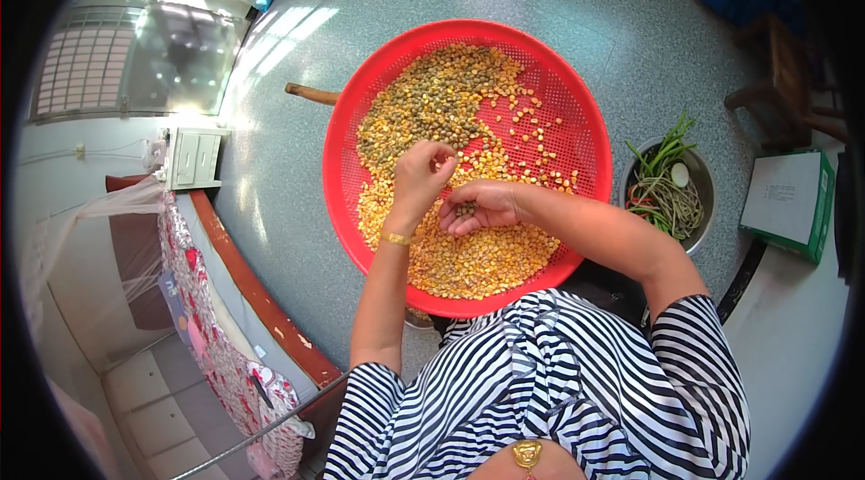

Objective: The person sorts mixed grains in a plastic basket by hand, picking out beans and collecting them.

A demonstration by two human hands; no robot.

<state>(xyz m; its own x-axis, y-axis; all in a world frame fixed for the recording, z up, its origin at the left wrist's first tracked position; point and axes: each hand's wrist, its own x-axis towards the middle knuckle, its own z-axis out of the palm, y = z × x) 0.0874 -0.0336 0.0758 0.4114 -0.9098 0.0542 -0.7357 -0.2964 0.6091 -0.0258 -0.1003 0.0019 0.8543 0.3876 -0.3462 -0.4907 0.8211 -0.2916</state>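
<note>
A wide red perforated basket tray [588, 137] holds yellow corn kernels [487, 264] at the near side and greenish-brown round beans [423, 88], mixed with kernels, at the far left. My right hand [487, 202] is cupped palm up over the middle of the tray, with a small heap of the beans in its palm. Just left of it and slightly farther away, my left hand [420, 178] hovers with its fingers curled toward the thumb. Whatever is between those fingertips is too small to make out. A gold-coloured bracelet [396, 237] circles my left wrist.
A wooden handle or stick [311, 93] juts out beyond the tray's left rim. To the right stands a metal basin [707, 187] of green vegetables, near a green-and-white box [788, 201] and a wooden chair [775, 88]. A bed [261, 300] is at the left.
</note>
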